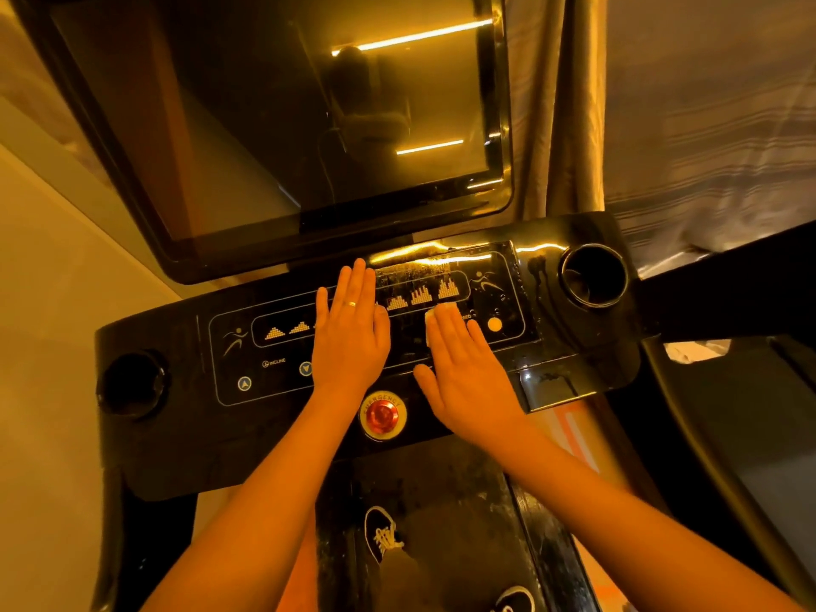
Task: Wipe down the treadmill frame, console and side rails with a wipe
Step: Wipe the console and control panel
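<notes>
gleaming black console (pixel 552 267), beige curtain (pixel 552 103) behind

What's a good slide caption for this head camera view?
Right hand presses a white wipe flat on the treadmill console; left hand rests beside it, above the red emergency button.

Left hand (pixel 349 342): one plain gold-toned band ring (pixel 351 303), on the ring finger. Right hand (pixel 466 377) and both forearms (pixel 247 514): bare. Feet: dark low-top sneakers (pixel 383 534), white outline trim, pale laces on the left one.
</notes>
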Motion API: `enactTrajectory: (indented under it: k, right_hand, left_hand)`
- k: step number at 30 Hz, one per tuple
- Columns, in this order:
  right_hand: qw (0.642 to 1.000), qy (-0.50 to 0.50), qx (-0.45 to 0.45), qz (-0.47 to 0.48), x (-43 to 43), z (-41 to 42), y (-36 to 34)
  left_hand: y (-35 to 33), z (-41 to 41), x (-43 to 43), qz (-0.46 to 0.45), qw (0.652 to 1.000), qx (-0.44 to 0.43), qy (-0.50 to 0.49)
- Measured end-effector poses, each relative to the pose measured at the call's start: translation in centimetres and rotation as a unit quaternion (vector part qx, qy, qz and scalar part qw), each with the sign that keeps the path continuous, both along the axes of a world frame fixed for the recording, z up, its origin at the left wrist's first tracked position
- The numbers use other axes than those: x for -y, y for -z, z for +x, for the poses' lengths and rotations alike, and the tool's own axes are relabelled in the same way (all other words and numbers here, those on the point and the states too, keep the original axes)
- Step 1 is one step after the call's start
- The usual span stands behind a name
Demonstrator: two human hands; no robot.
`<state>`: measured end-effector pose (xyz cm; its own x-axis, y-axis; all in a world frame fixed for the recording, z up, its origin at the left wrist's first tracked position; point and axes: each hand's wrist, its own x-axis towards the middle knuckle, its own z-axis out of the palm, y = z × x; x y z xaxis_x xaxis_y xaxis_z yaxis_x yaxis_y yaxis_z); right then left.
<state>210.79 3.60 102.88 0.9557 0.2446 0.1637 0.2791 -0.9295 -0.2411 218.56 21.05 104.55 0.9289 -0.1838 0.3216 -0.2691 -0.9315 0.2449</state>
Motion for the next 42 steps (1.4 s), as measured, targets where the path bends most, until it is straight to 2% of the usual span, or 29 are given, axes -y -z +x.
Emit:
enactTrajectory:
  k: [6, 9, 14, 19, 22, 27, 31, 38, 42]
  right_hand:
    - [0.999, 0.045, 0.017, 0.014, -0.7, 8.7, -3.1]
    - [0.998, 0.051, 0.018, 0.018, -0.8, 9.5, -3.0]
    - [0.999, 0.019, -0.007, 0.048, 0.5, 1.3, 0.1]
    - [0.999, 0.026, -0.038, 0.023, 1.3, -6.5, 2.7]
    - [0.999, 0.026, -0.028, 0.014, 1.0, -4.4, 2.0]
    - [0.999, 0.038, -0.008, 0.033, 0.8, 5.1, -1.7]
    - [0.999, 0.052, 0.004, 0.006, 0.7, 9.9, -3.5]
    - [0.999, 0.027, 0.001, 0.024, 1.6, 3.2, -0.8]
    - [0.999, 0.042, 0.010, 0.026, 1.4, 5.7, -1.8]
  left_hand:
    - [0.1, 0.0, -0.1, 0.012, 1.000, -0.004, 0.001]
    - [0.1, 0.0, -0.1, 0.013, 1.000, -0.004, 0.001]
    - [0.1, 0.0, -0.1, 0.008, 1.000, -0.002, 0.004]
    - [0.5, 0.1, -0.1, 0.009, 1.000, -0.005, 0.000]
    - [0.3, 0.0, -0.1, 0.012, 1.000, -0.005, -0.001]
    - [0.0, -0.2, 0.1, 0.021, 1.000, -0.003, -0.002]
    - [0.0, -0.1, 0.1, 0.022, 1.000, -0.007, -0.005]
    - [-0.1, -0.1, 0.1, 0.038, 0.999, -0.006, -0.004]
    - [-0.8, 0.0, 1.5, 0.041, 0.999, 0.001, 0.008]
